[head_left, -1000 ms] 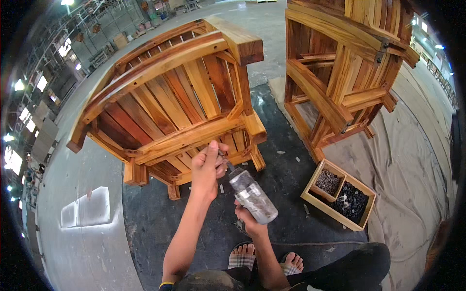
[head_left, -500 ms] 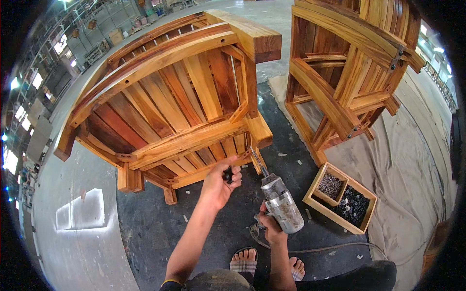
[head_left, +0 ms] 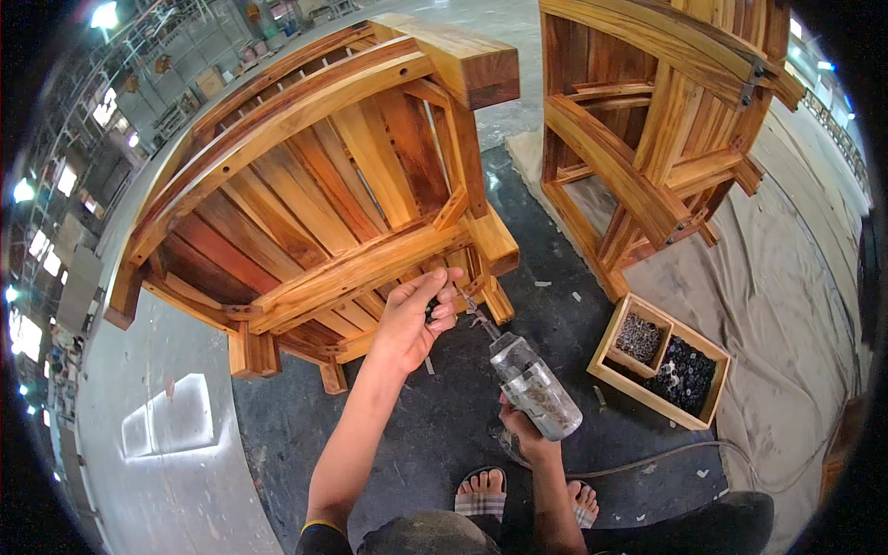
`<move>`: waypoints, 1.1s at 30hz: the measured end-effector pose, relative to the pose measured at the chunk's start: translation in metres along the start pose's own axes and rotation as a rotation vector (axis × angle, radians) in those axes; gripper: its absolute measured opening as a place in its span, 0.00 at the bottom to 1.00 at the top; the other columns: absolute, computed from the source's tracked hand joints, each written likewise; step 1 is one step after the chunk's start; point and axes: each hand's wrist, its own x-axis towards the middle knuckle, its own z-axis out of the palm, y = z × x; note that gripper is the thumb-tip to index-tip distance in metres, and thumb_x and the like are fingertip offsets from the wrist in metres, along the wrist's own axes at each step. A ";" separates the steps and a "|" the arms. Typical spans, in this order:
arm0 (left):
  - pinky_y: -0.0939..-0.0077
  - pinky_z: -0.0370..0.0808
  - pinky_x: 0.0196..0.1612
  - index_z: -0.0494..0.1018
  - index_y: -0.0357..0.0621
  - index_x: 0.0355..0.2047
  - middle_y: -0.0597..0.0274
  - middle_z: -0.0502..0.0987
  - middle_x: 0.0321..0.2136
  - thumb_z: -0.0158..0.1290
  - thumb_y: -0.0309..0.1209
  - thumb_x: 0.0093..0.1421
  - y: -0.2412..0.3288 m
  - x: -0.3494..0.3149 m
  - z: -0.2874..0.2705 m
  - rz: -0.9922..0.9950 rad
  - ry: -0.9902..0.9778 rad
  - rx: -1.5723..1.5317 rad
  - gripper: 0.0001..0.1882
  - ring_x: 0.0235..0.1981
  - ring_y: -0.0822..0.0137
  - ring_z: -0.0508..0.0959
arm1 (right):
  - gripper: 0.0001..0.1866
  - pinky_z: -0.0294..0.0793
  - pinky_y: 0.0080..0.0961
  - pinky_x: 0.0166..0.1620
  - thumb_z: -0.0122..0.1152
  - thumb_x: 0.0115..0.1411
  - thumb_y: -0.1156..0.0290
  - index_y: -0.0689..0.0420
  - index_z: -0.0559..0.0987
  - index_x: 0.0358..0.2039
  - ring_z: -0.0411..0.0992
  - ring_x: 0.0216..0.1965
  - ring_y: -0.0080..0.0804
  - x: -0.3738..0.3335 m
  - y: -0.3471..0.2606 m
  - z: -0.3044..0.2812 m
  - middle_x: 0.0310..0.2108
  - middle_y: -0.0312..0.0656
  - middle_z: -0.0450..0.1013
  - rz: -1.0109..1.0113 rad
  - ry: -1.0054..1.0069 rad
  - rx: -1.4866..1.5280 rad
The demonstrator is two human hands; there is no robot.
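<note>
In my right hand (head_left: 531,435) is a corded power screwdriver (head_left: 535,384) with a scuffed grey body, its long bit slanting up and left. My left hand (head_left: 412,324) is closed around small black parts (head_left: 431,314), partly hidden by the curled fingers. Thumb and forefinger are pinched together close to the bit's tip; whatever they pinch is too small to make out. Just beyond both hands, a slatted wooden furniture piece (head_left: 361,250) lies tipped with its underside toward me. The tool's tip is near its lower right corner leg (head_left: 497,301).
To the right stands a second wooden furniture piece (head_left: 680,180), on its side on a beige cloth (head_left: 772,277). A wooden box (head_left: 638,382) in front of it holds screws and black parts. A cable (head_left: 638,460) crosses the dark mat (head_left: 370,462) near my feet.
My left hand has moved up and right, bringing its pinched fingertips to the screwdriver's bit. The tool has shifted slightly, and the whole view has turned a little.
</note>
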 end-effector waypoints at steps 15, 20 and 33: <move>0.87 0.57 0.18 0.70 0.38 0.37 0.74 0.59 0.17 0.51 0.41 0.66 -0.014 -0.004 0.007 -0.058 0.017 0.054 0.16 0.17 0.80 0.59 | 0.13 0.72 0.26 0.35 0.70 0.47 0.72 0.60 0.80 0.34 0.76 0.30 0.31 -0.003 -0.027 0.005 0.30 0.39 0.78 0.012 0.070 0.083; 0.87 0.56 0.18 0.71 0.39 0.36 0.75 0.59 0.17 0.51 0.42 0.65 -0.027 0.003 0.007 -0.088 0.014 0.013 0.16 0.17 0.81 0.59 | 0.15 0.72 0.26 0.35 0.70 0.45 0.72 0.59 0.80 0.36 0.76 0.31 0.32 -0.003 -0.026 0.000 0.31 0.39 0.78 0.040 0.027 -0.051; 0.88 0.56 0.17 0.71 0.41 0.31 0.76 0.60 0.17 0.52 0.44 0.64 -0.075 0.044 0.015 -0.162 0.113 0.105 0.17 0.15 0.82 0.59 | 0.16 0.73 0.25 0.39 0.67 0.44 0.77 0.61 0.79 0.36 0.78 0.34 0.30 -0.003 -0.001 0.003 0.33 0.41 0.79 -0.030 0.208 -0.166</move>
